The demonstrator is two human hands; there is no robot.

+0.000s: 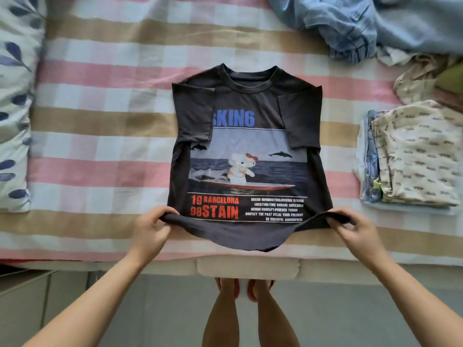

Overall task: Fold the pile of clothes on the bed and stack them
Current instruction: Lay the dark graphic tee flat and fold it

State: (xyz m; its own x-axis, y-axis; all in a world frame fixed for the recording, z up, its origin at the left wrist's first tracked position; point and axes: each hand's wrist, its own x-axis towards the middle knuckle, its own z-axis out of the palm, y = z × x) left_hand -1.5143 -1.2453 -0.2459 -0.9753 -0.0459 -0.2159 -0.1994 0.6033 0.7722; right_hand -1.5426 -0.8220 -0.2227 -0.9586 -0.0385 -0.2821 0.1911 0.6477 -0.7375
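Observation:
A dark grey T-shirt [246,103] with a surfing cartoon print lies face up in the middle of the bed, both sleeves folded inward over the chest. My left hand [150,230] pinches the bottom left corner of its hem. My right hand [355,232] pinches the bottom right corner. The hem is lifted off the bed and sags in a curve between my hands. A stack of folded clothes [411,159], cream patterned cloth on top, sits at the right. An unfolded pile of light blue and cream garments [363,23] lies at the back right.
The bed has a pink, beige and white checked sheet [100,126]. A pillow with a blue leaf print [15,101] lies along the left edge. The bed's front edge runs just behind my hands, with grey floor and my feet below.

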